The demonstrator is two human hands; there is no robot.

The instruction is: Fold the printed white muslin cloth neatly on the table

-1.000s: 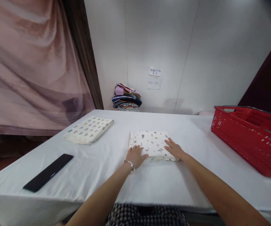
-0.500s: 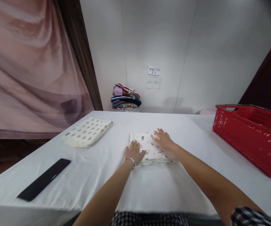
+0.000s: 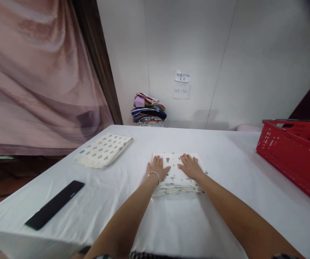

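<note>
The right hand [image 3: 191,168] has shifted in from the right edge of the folded cloth [image 3: 175,173] on the table [image 3: 219,147]. It and the left hand [image 3: 157,168] lie flat — fingers spread, gripping nothing — seemingly smoothing the folds.

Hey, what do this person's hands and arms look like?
The left hand and right hand are ungloved. A silvery bracelet circles the left wrist; the right shows none. The forearms are bare, with slivers of black-and-white sleeve at the bottom edge.
</note>
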